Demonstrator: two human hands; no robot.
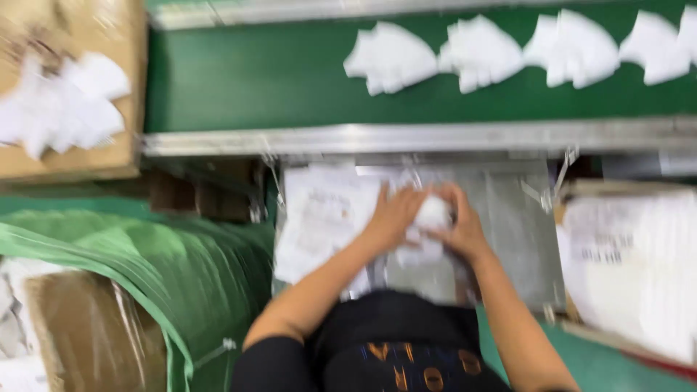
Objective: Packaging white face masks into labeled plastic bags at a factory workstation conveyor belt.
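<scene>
A green conveyor belt (pixel 290 72) runs left to right across the far side of the scene, edged by a metal rail (pixel 406 138) on its near side. On the belt, toward the right, lies a row of white folded pieces (pixel 479 52), set one beside another and nearly touching. Just near of the rail sits a grey metal worktop (pixel 515 225), where the person is working; the whole view is blurred by motion.

Both hands meet over the middle of the worktop. The left hand (pixel 392 214) and the right hand (pixel 457 225) are closed around one small white piece (pixel 430 218), pressing it between them, with more white material just below it toward the person. Exactly how the fingers lie on it cannot be told through the blur.

On the left part of the worktop, touching the left wrist, lies a stack of white sheets (pixel 319 218). To the right, apart from the hands, stands a box with a white printed sheet (pixel 632 268) across its top. At the far left a cardboard box (pixel 72 94) holds a loose heap of white pieces. Near left, a green plastic bag (pixel 160 268) is draped over a brown carton (pixel 87 327). The person's dark top shows at the near edge.
</scene>
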